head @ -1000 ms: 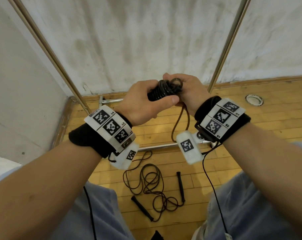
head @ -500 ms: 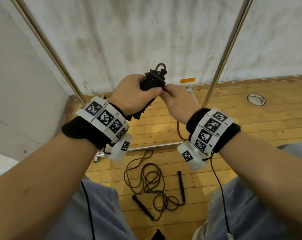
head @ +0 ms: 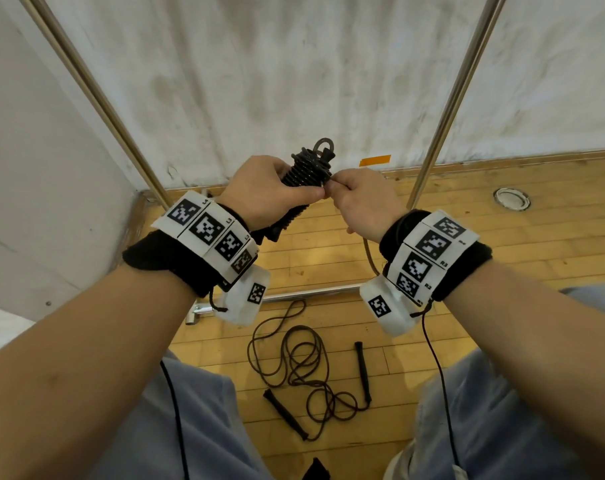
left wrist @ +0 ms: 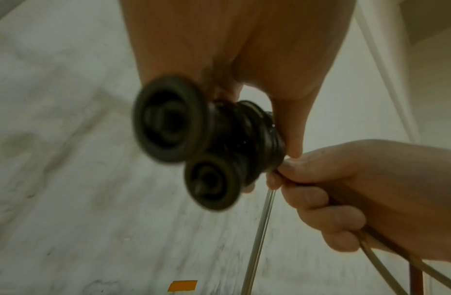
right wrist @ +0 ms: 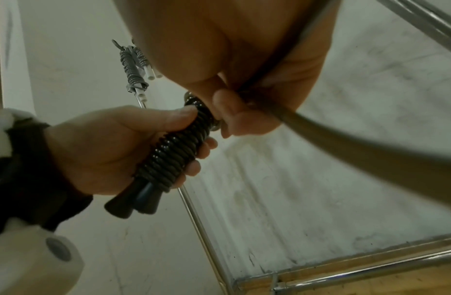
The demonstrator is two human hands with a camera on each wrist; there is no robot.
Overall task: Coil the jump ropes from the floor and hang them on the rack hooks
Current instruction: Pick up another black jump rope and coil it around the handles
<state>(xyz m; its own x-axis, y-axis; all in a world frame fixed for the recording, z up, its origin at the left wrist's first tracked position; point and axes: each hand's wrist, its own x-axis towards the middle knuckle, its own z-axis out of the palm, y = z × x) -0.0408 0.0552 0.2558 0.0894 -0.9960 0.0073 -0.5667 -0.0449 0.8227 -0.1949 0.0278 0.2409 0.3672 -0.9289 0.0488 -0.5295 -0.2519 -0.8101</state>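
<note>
left hand (head: 271, 194) wrapped round the two handles (right wrist: 141, 196) with rope wound tight over them (head: 306, 169), held up by the rack poles (head: 448, 109). right hand (head: 365, 202) pinching the loose rope end (right wrist: 320, 137) beside the coil. second jump rope (head: 306, 367) tangled on the floor (head: 502, 237).

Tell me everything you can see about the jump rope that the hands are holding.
The jump rope is dark, with glossy cord wound in tight turns round its two black handles, held side by side. The left hand grips this bundle, tilted, flared handle ends pointing down. The right hand pinches the cord at the bundle's top; a loose length hangs below it.
</note>
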